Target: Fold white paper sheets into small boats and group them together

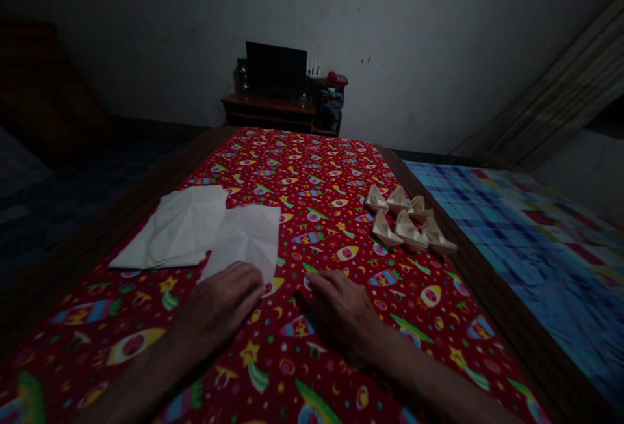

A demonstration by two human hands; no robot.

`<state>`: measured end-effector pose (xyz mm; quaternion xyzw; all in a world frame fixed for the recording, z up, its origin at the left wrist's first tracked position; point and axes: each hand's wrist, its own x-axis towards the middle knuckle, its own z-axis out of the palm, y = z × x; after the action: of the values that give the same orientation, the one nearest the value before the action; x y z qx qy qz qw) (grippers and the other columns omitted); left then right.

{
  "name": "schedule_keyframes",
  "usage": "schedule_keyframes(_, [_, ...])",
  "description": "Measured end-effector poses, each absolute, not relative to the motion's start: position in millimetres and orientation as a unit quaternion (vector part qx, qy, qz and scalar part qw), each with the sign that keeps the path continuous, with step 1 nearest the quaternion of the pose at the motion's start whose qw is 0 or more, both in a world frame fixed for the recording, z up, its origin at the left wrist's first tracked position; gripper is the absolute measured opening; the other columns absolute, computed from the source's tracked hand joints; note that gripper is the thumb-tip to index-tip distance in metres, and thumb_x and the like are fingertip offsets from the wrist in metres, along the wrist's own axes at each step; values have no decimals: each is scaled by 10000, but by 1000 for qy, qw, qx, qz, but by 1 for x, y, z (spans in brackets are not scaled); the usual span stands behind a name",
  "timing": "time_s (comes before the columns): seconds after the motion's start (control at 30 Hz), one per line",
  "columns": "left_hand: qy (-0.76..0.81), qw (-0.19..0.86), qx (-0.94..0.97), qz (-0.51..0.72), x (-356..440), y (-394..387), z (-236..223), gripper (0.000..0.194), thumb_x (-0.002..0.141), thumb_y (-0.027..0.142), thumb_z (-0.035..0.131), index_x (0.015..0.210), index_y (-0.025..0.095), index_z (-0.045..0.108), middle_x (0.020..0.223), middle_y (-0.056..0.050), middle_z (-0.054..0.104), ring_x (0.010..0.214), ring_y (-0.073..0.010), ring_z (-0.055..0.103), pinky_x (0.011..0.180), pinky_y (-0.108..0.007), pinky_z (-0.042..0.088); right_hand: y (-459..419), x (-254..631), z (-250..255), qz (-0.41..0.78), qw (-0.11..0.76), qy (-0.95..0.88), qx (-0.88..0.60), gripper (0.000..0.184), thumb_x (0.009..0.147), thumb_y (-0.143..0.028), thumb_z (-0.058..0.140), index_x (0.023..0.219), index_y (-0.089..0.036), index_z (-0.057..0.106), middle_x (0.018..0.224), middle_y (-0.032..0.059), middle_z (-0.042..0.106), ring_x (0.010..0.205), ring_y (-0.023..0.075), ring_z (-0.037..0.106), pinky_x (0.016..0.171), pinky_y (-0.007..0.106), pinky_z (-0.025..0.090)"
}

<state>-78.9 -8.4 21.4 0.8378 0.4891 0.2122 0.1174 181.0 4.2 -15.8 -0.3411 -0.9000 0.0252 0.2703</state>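
Note:
My left hand lies flat, palm down, its fingers on the near corner of a creased white paper sheet. My right hand rests palm down on the red patterned tablecloth, just right of that sheet, holding nothing. A stack of white paper sheets lies to the left of the single sheet. Several folded paper boats sit in a cluster near the table's right edge, beyond my right hand.
The table's wooden edge runs along the right, with a blue checkered mat on the floor beyond. A low wooden stand with a dark screen, speakers and a red object stands against the far wall. The room is dim.

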Motion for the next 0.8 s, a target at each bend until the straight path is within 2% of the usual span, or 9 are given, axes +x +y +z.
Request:
schedule_keyframes(0.1, [431, 138, 866, 211, -48, -19, 19, 191, 922, 249, 399, 840, 192, 561, 845, -41, 608, 803, -167, 568, 728, -263, 438, 4, 179, -13, 11, 257, -919, -299, 517, 853, -226, 540, 1343, -186, 380, 1361, 187, 406, 1243, 282, 384, 936, 450, 433])
schedule_keyframes(0.2, [393, 165, 876, 227, -30, -25, 19, 176, 925, 239, 403, 867, 192, 562, 861, -48, 619, 814, -164, 581, 747, -270, 456, 6, 177, -13, 38, 248, -935, -253, 353, 856, -177, 521, 1209, -196, 515, 1248, 129, 545, 1221, 245, 426, 954, 437, 433])
schedule_keyframes(0.27, [372, 175, 879, 241, -30, -26, 20, 174, 904, 288, 464, 1016, 193, 557, 1009, -79, 628, 944, -191, 582, 834, -301, 466, 9, 177, -13, 65, 281, -926, -244, 280, 875, -136, 463, 1126, -200, 570, 1109, 94, 639, 1124, 201, 522, 911, 391, 470])
schedule_keyframes(0.37, [354, 163, 889, 240, -46, -24, 15, 636, 804, 412, 610, 1349, 209, 355, 1371, -130, 445, 1236, -269, 435, 1021, -404, 380, 11, 181, -9, 139, 338, -899, -242, 308, 882, -103, 400, 1105, -183, 597, 1031, 91, 679, 1027, 168, 597, 872, 340, 494])
schedule_keyframes(0.43, [355, 153, 894, 229, -62, -22, 8, 724, 795, 380, 624, 1412, 234, 274, 1431, -115, 383, 1288, -280, 385, 1056, -435, 343, 12, 186, -5, 211, 350, -883, -232, 295, 880, -114, 410, 1085, -171, 613, 1034, 96, 682, 1014, 160, 612, 871, 316, 496])
schedule_keyframes(0.53, [369, 140, 888, 236, -82, -15, -3, 530, 845, 204, 535, 1352, 283, 403, 1355, -64, 496, 1231, -242, 471, 1047, -431, 360, 14, 192, -2, 283, 336, -870, -223, 253, 889, -152, 434, 1042, -177, 634, 1045, 99, 684, 1010, 153, 623, 867, 294, 492])
schedule_keyframes(0.6, [350, 142, 888, 261, -87, -10, -8, 414, 855, 147, 485, 1244, 279, 535, 1243, -53, 598, 1166, -220, 537, 1003, -400, 413, 16, 196, -4, 282, 311, -880, -224, 234, 888, -162, 449, 1022, -193, 638, 1028, 89, 693, 1003, 157, 629, 916, 334, 460])
schedule_keyframes(0.73, [336, 150, 881, 297, -81, -6, -4, 254, 872, 157, 480, 1037, 228, 661, 1045, -67, 695, 1000, -195, 631, 866, -320, 488, 19, 204, -8, 188, 307, -892, -273, 203, 858, -152, 490, 992, -211, 631, 974, 70, 704, 962, 189, 644, 1009, 476, 343])
schedule_keyframes(0.8, [345, 160, 876, 296, -73, -7, 0, 219, 875, 180, 490, 984, 220, 676, 953, -63, 713, 896, -186, 654, 799, -296, 492, 17, 208, -6, 159, 326, -887, -286, 193, 848, -141, 490, 960, -212, 630, 939, 61, 706, 925, 189, 650, 980, 463, 368])
